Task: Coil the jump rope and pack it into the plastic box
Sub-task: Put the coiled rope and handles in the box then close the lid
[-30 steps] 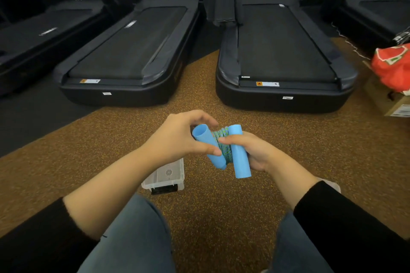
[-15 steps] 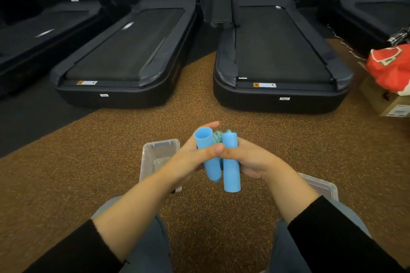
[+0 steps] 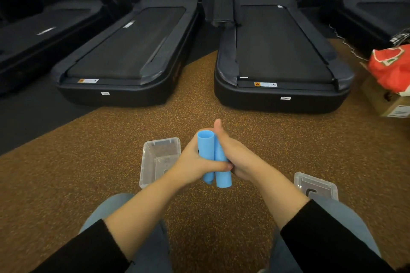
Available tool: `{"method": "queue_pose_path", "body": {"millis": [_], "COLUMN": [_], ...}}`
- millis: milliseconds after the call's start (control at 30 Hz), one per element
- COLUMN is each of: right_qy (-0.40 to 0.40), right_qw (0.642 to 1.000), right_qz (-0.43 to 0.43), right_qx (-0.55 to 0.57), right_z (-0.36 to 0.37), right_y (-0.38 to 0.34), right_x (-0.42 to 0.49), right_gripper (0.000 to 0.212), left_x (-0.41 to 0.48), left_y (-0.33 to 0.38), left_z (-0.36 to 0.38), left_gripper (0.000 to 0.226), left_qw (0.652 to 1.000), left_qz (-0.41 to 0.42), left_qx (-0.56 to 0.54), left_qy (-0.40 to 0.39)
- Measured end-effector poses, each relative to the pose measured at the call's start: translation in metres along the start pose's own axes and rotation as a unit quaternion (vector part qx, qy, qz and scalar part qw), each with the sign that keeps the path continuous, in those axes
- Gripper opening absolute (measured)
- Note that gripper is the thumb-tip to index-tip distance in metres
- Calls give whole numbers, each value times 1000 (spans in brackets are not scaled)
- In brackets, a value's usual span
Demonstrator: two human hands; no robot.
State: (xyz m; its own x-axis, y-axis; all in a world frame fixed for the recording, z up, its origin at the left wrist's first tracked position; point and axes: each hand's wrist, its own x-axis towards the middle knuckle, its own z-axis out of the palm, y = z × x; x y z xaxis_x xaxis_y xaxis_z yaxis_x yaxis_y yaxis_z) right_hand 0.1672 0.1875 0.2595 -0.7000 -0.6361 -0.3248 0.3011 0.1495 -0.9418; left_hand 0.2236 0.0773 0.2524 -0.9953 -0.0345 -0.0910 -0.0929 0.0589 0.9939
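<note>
The jump rope's two light blue handles [image 3: 209,157] stand side by side, nearly upright, pressed together between both hands. My left hand [image 3: 190,165] wraps them from the left and my right hand [image 3: 238,159] from the right, thumb up. The coiled cord is hidden behind the handles and fingers. The clear plastic box [image 3: 147,162] lies open on the brown floor just left of my left hand, with nothing in it. Its clear lid [image 3: 316,185] lies on the floor to the right, beside my right knee.
Two black treadmills [image 3: 277,51] lie ahead, with more at both sides. A cardboard box [image 3: 386,104] with a red bag [image 3: 392,68] on it sits at the far right. My knees in blue jeans fill the bottom of the view.
The handles have been brought tight together and turned more upright, hiding the cord. The hands have moved away from the body, so the open box and the lid now show.
</note>
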Motion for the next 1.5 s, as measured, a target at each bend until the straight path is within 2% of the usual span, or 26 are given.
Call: {"method": "queue_pose_path", "body": {"millis": [133, 333, 500, 700, 933, 1133, 1367, 1500], "right_qy": [54, 59, 60, 77, 107, 190, 305, 315], "right_qw": [991, 987, 983, 979, 971, 962, 936, 927], "right_qz": [41, 97, 118, 110, 114, 83, 28, 25], "right_qx": [114, 109, 124, 154, 179, 177, 177, 203], "right_z": [0, 0, 0, 5, 7, 8, 7, 4], "right_y": [-3, 2, 4, 5, 13, 20, 24, 29], "right_x": [4, 2, 9, 15, 18, 21, 28, 30], "right_gripper": [72, 57, 58, 46, 43, 44, 45, 42], "left_x": [4, 5, 7, 11, 13, 16, 23, 27], "left_y": [-2, 1, -1, -3, -3, -2, 2, 0], "left_z": [-4, -7, -9, -10, -13, -14, -9, -9], "left_gripper": [66, 54, 56, 54, 47, 39, 41, 39], "left_qw": [1000, 997, 997, 996, 996, 994, 995, 994], "left_qz": [-19, -69, -63, -58, -64, -54, -49, -57], "left_qx": [-6, 24, 46, 61, 63, 82, 61, 56], "left_qy": [-6, -20, -22, -10, -28, -47, -69, -79]}}
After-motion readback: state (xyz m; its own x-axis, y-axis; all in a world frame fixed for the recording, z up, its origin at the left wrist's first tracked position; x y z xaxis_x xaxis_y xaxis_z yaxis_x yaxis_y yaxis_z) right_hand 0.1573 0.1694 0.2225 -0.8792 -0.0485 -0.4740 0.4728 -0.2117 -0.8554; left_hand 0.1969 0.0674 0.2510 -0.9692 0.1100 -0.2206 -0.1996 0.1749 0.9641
